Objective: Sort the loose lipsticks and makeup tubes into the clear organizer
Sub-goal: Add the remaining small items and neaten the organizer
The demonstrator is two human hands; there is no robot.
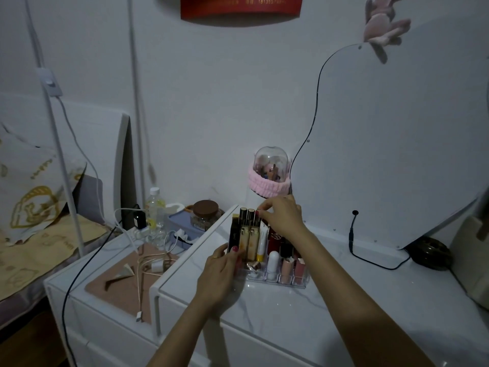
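Note:
The clear organizer [275,282] stands on the white marble-look table. Tall gold and black makeup tubes [250,235] fill its back left, a white tube with a yellow cap [262,246] stands beside them, and a white stick [273,262] and pink lipsticks [286,266] sit in the front slots. My left hand [221,276] grips the organizer's left side, thumb against a black tube. My right hand [283,214] is over the back row, fingertips pinched on the top of a dark tube [257,217]. The red lipsticks behind are partly hidden.
A shaped mirror [391,144] leans at the right with a black cable [370,262] across the table. A domed jar with a pink band [270,176] stands behind. The lower side table at left holds a bottle [155,215], a brown-lidded jar [205,214], chargers and cords.

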